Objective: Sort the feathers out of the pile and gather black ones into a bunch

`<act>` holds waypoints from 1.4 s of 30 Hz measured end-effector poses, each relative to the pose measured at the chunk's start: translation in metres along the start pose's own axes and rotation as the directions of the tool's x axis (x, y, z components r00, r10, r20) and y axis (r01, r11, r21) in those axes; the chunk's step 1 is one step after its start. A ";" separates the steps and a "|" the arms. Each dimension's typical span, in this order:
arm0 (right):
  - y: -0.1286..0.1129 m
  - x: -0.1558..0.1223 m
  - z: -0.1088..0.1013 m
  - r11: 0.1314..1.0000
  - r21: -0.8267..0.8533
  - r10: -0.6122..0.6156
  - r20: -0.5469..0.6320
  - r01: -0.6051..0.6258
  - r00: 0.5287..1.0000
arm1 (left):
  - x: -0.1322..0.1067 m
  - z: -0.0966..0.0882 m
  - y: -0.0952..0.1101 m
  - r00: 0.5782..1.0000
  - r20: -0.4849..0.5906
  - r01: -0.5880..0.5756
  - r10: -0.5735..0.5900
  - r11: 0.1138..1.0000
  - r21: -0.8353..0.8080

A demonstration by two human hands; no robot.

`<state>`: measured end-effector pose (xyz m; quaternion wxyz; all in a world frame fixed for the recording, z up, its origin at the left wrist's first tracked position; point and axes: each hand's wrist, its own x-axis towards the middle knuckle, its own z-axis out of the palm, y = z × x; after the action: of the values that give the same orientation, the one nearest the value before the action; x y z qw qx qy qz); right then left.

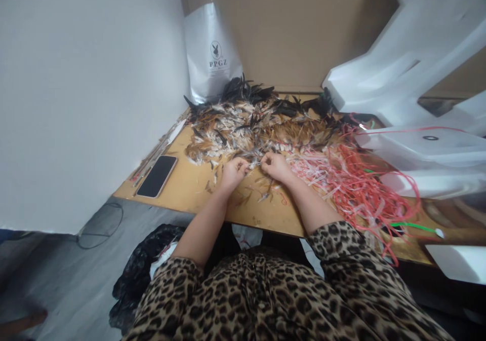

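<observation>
My left hand [234, 172] and my right hand [275, 166] face each other above the near part of the table, their fingertips closed in a pinch. A thin pale strand [253, 165] runs between them; whether it is a feather quill or a thread I cannot make out. Just beyond my fingers lies a wide pile of brown, white and black feathers [235, 123]. To the right of my right hand spreads a tangled heap of pink and red plastic strips [357, 184]. Loose feathers [264, 195] are scattered below my hands on the wooden table [201, 191].
A phone [157, 176] lies at the table's left, beside a white partition [91, 92]. Behind the feathers stands a silvery bag [212, 52]. White machine bodies [417, 143] fill the right side, with a green cable tie [413, 225] near them. A black plastic bag [140, 275] sits on the floor.
</observation>
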<state>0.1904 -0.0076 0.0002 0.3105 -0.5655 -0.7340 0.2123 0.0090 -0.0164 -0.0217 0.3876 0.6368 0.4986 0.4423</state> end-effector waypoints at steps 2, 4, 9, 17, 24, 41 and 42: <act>0.000 0.000 0.000 1.000 -0.003 0.012 -0.005 -0.012 1.000 | 0.000 0.000 -0.001 1.000 -0.004 0.004 -0.004 1.000 -0.012; -0.001 0.000 -0.001 1.000 -0.002 0.021 -0.008 -0.021 1.000 | 0.001 0.001 -0.002 1.000 -0.004 0.016 -0.016 0.999 -0.036; -0.001 0.000 -0.001 0.999 0.005 0.048 -0.021 -0.048 0.999 | 0.002 0.005 -0.004 0.995 -0.008 0.092 -0.094 0.982 -0.163; -0.005 -0.003 -0.001 0.955 0.290 0.066 -0.004 -0.062 0.998 | 0.002 0.006 0.013 0.944 0.192 0.327 -0.269 0.844 -0.425; -0.011 -0.007 0.007 0.938 0.341 -0.049 -0.038 0.059 0.998 | 0.001 0.004 0.016 0.942 0.182 0.336 -0.283 0.810 -0.481; -0.015 -0.003 0.005 0.853 0.521 0.036 -0.008 -0.026 0.999 | 0.001 0.011 0.014 0.996 -0.072 -0.077 0.058 0.951 -0.298; -0.015 -0.003 0.006 0.841 0.541 0.039 -0.016 -0.024 0.999 | 0.002 0.011 0.014 0.997 -0.064 -0.069 0.052 0.947 -0.315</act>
<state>0.1764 -0.0140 0.0049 0.4635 -0.4699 -0.6307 0.4082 0.0239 -0.0183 -0.0118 0.4570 0.5690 0.4120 0.5456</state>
